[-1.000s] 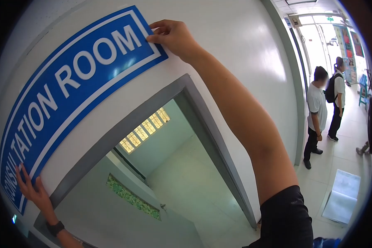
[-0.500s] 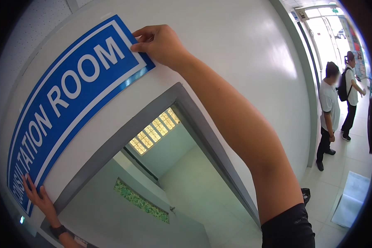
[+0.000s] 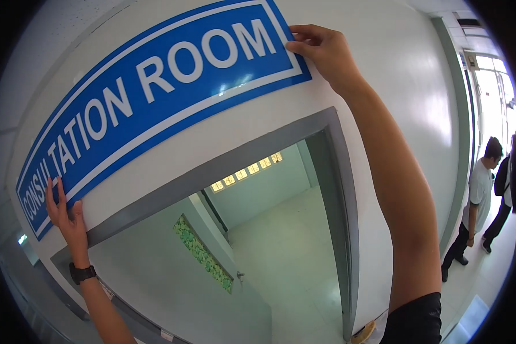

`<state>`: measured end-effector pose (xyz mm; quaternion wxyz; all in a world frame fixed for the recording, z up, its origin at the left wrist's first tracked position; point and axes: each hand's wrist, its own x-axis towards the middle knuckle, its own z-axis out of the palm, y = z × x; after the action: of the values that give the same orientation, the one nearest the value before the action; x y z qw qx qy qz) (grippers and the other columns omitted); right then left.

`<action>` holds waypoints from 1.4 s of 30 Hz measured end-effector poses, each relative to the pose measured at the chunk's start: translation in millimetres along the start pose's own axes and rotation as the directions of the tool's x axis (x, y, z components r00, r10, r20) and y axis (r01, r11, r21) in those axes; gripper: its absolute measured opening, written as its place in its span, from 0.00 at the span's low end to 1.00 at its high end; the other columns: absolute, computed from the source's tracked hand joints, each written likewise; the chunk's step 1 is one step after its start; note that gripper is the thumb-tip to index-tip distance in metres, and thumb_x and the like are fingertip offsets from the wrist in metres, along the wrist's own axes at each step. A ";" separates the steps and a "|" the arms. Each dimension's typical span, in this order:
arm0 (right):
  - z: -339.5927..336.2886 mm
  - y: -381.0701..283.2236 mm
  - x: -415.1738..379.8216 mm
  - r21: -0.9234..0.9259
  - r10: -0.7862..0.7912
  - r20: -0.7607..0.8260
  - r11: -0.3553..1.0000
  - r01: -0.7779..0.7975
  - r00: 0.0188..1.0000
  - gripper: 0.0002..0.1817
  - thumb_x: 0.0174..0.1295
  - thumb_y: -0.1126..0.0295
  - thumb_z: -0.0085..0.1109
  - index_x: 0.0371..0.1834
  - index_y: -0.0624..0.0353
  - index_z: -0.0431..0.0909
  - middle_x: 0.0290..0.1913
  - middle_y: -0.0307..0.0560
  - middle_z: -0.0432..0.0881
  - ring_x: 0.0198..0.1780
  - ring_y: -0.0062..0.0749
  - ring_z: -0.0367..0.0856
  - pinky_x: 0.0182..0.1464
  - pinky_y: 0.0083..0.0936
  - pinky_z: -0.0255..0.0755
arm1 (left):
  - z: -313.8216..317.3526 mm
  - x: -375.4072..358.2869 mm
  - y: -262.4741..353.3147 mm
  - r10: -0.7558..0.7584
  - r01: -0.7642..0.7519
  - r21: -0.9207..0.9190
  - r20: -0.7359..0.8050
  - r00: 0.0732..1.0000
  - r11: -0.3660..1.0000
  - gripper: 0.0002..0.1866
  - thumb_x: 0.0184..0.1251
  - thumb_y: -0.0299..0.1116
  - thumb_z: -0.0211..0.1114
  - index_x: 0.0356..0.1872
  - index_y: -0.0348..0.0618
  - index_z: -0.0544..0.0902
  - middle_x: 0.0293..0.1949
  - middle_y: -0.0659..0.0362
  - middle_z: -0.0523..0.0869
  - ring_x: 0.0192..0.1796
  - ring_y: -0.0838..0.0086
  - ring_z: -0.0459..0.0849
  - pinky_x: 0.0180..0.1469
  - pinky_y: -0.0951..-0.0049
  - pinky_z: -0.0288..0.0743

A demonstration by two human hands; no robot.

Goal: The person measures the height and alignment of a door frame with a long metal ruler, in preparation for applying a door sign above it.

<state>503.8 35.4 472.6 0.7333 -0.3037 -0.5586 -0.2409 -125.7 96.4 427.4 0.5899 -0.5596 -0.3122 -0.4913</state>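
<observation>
A long blue "CONSULTATION ROOM" sign (image 3: pixel 160 106) with white letters and a white border lies against the white wall above a doorway. Its right end is pinched at the edge by my right hand (image 3: pixel 329 54), the thumb on the front face and the other fingers partly hidden. Down at the lower left end, my left hand (image 3: pixel 69 221) rests with spread fingers on the sign's face and bottom edge, gripping nothing. A dark watch (image 3: pixel 82 274) is on my left wrist.
Below the sign is a grey door frame (image 3: pixel 258 137), with a door (image 3: pixel 155 264) standing ajar into a room with yellow-lit windows (image 3: pixel 246 173). Two people stand in the corridor at right, one in a white shirt (image 3: pixel 480 186). A pale sheet (image 3: pixel 473 318) lies on the floor there.
My view has turned, so the sign appears more level and farther right. Both hands keep the same places on it. The people at right have slid toward the view's edge.
</observation>
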 end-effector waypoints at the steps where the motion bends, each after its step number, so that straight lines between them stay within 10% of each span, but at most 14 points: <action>1: 0.4 -0.4 -0.1 0.008 0.021 -0.001 1.000 -0.021 1.000 0.25 0.61 0.67 0.76 0.60 0.64 0.86 0.46 0.51 0.89 0.47 0.33 0.87 0.56 0.28 0.83 | -1.3 0.1 3.0 -0.019 0.019 -0.002 0.013 1.000 1.000 0.32 0.76 0.46 0.63 0.79 0.55 0.71 0.81 0.57 0.65 0.82 0.56 0.59 0.83 0.46 0.49; 17: -3.2 3.0 7.1 0.028 0.057 0.037 0.998 -0.058 0.998 0.23 0.63 0.68 0.74 0.62 0.62 0.86 0.47 0.48 0.88 0.50 0.28 0.84 0.60 0.24 0.78 | -10.9 6.6 17.3 -0.024 0.023 -0.079 -0.001 1.000 0.997 0.34 0.71 0.44 0.70 0.77 0.54 0.74 0.79 0.52 0.67 0.80 0.51 0.61 0.80 0.48 0.48; 25: -17.3 37.6 17.2 -0.177 0.026 0.104 0.984 -0.007 0.994 0.32 0.69 0.51 0.68 0.71 0.59 0.79 0.65 0.55 0.83 0.66 0.41 0.80 0.72 0.36 0.70 | -7.8 4.9 20.7 -0.111 0.106 -0.178 -0.017 0.994 0.978 0.35 0.65 0.58 0.72 0.74 0.68 0.78 0.79 0.54 0.66 0.80 0.44 0.59 0.75 0.24 0.40; 42: -39.6 111.8 43.1 -0.256 -0.005 0.094 0.966 0.028 0.996 0.34 0.70 0.45 0.63 0.75 0.49 0.75 0.67 0.52 0.82 0.69 0.44 0.81 0.73 0.44 0.71 | -1.0 -0.8 27.3 -0.178 0.162 -0.238 -0.046 0.983 0.958 0.34 0.66 0.59 0.70 0.72 0.65 0.79 0.79 0.46 0.63 0.80 0.35 0.54 0.72 0.16 0.36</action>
<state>619.1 84.7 486.9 0.6590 -0.4024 -0.5585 -0.3031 -100.7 92.7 416.8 0.4858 -0.5794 -0.2791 -0.5919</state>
